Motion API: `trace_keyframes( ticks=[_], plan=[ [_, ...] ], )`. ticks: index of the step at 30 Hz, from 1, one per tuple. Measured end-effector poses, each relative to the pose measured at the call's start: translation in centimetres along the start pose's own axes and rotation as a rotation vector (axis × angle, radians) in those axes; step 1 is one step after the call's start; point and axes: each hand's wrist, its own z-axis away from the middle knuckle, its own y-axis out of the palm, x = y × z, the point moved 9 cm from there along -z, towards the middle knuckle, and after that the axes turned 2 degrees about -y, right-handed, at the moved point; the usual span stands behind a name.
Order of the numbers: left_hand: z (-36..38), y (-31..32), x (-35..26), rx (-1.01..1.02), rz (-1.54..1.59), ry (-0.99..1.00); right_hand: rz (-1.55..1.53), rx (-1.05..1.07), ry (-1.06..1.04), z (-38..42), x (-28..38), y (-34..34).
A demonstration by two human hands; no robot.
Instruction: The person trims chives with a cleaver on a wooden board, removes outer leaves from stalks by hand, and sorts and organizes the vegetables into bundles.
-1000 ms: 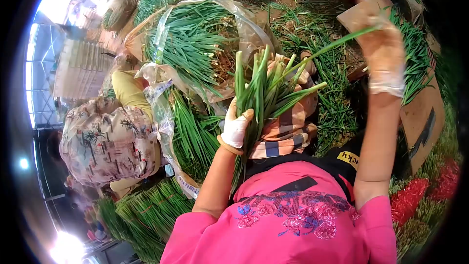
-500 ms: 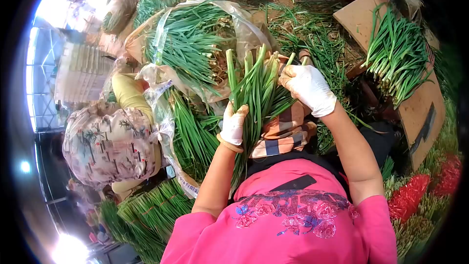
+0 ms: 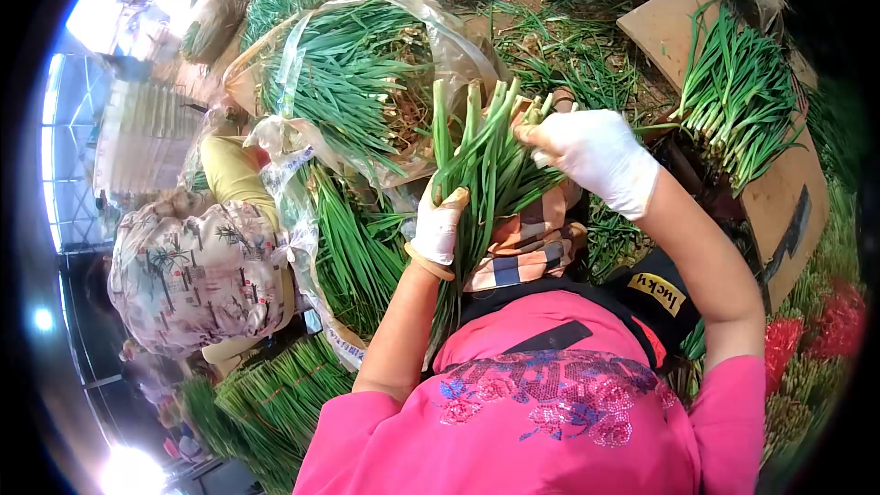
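Observation:
My left hand [image 3: 436, 227], in a white glove, is closed around a thick bunch of green stalks [image 3: 486, 160], with the pale cut ends pointing up and the leaves hanging down past my wrist. At the upper right of the bunch is my right hand [image 3: 587, 151], also gloved, its fingers pinched together beside the stalk ends. What lies between those fingers is blurred and too small to name. Beneath the bunch a checked cloth [image 3: 527, 243] covers my lap.
An open plastic bag [image 3: 458, 41] of green stalks lies ahead on the left. A co-worker in a patterned top [image 3: 197, 275] sits at left. On the right, a wooden board [image 3: 784, 220] carries another green bunch [image 3: 742, 92]. Bundled greens [image 3: 275, 394] stand at lower left; red ties [image 3: 781, 348] lie at right.
My right hand has moved right and slightly up, its forearm swinging outward. My left hand still grips the bunch. A dark cloth with a yellow label now shows by my right hip.

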Motion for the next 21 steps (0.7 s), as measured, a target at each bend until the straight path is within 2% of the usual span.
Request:
trace_keyframes(
  ticks=[2,4,6,9,11,14,15,16,17,18,19,20,21],
  plan=[
    [0.5,0.8,-0.1,0.034,0.034,-0.035,0.097,0.093,-0.023,-0.5,-0.4,2.7],
    [0.7,1.0,-1.0,0.045,-0.141,0.104,0.075,0.233,0.012,-0.8,-1.0,4.1],
    [0.6,0.7,-0.4,0.072,-0.251,0.050,0.046,0.322,-0.012,-0.6,-1.4,4.9],
    [1.5,2.8,-1.2,0.134,-0.275,0.161,-0.074,0.377,-0.037,0.0,-2.1,5.5],
    [2.1,4.2,-2.2,0.109,-0.860,0.414,-0.141,0.397,-0.017,0.3,-2.5,5.5],
    [2.5,5.3,-2.4,0.077,-1.072,0.553,0.047,0.365,0.082,0.1,-3.2,4.0],
    [1.5,4.6,-1.6,0.102,-0.829,0.432,0.121,0.233,0.152,-0.3,-4.6,1.7],
    [0.8,4.0,-0.6,0.125,-0.584,0.303,0.071,-0.038,0.113,0.0,-6.1,-2.0],
    [0.5,3.7,-0.7,0.158,-0.463,0.262,0.294,-0.139,0.019,0.1,-6.8,-5.6],
    [1.1,4.4,-1.6,0.173,-0.353,0.221,-0.046,-0.327,0.284,1.5,-11.0,-8.5],
    [0.8,3.8,-1.4,0.160,-0.373,0.211,-0.167,-0.345,0.522,2.7,-13.3,-10.2],
    [0.3,3.2,-1.1,0.148,-0.395,0.202,-0.258,-0.468,0.406,3.6,-15.4,-10.3],
    [0.1,2.5,-0.8,0.117,-0.364,0.176,-0.178,-0.452,0.488,4.2,-16.4,-10.3]
  ],
)
